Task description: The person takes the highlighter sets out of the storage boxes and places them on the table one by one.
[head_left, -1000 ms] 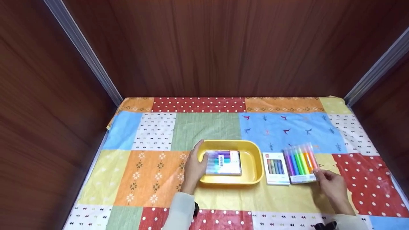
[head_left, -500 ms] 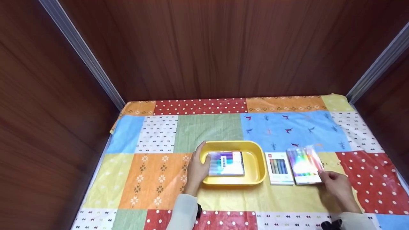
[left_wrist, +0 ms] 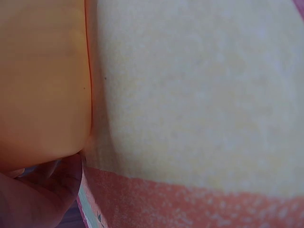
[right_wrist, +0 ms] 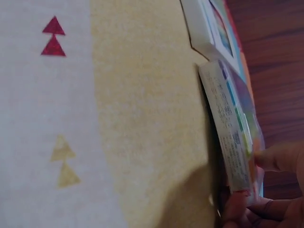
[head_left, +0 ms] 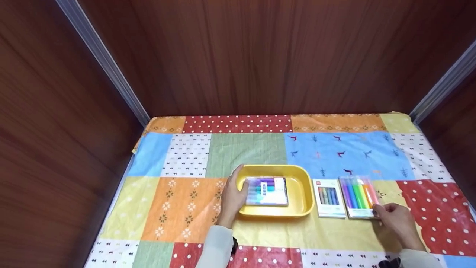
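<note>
A yellow plastic tray stands on the patchwork cloth, and a clear pack of purple and teal pens lies in its left half. My left hand grips the tray's left end, thumb over the rim and fingers along the outer wall; in the left wrist view the tray wall hides most of the hand. To the right, my right hand pinches the lower right corner of a clear pack of rainbow-coloured markers. In the right wrist view the thumb is on top of the marker pack, fingers at its edge.
Between the tray and the markers lies a white box with a window showing coloured sticks. The box nearly touches the marker pack. A dark wood-grain panel rises behind the table, with more panels at both sides.
The marker pack was tilted and slightly askew; now it lies flatter and straighter beside the white box, still pinched by my right hand. My left hand stays on the tray. The view shifted slightly.
</note>
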Tool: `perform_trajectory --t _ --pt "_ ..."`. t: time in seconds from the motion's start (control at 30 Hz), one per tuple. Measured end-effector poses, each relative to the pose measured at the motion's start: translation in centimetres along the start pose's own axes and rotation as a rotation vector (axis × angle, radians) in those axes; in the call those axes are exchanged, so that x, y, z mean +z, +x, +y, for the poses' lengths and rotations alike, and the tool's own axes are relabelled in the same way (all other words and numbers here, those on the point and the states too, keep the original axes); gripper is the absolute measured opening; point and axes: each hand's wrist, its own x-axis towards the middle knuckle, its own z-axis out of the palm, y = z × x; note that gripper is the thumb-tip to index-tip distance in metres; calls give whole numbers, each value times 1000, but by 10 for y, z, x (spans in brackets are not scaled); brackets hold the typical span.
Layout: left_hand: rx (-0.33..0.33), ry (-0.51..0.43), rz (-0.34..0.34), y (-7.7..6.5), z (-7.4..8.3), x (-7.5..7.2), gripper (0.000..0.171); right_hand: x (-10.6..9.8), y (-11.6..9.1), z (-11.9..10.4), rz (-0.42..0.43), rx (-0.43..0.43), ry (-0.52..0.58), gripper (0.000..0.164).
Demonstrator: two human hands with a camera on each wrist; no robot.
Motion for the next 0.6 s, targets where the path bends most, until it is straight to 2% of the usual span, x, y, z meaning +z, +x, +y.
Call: perform_trajectory --t 0.3,0.5,0.6 --pt "20 -7 21 0 4 -3 57 -2 -4 -7 8 -72 -24 55" --pt "-6 -6 3 -4 2 -1 57 1 -8 -3 29 -68 -48 53" --pt "-3 -17 -8 -2 4 0 57 -2 -12 -2 39 -18 -46 59"
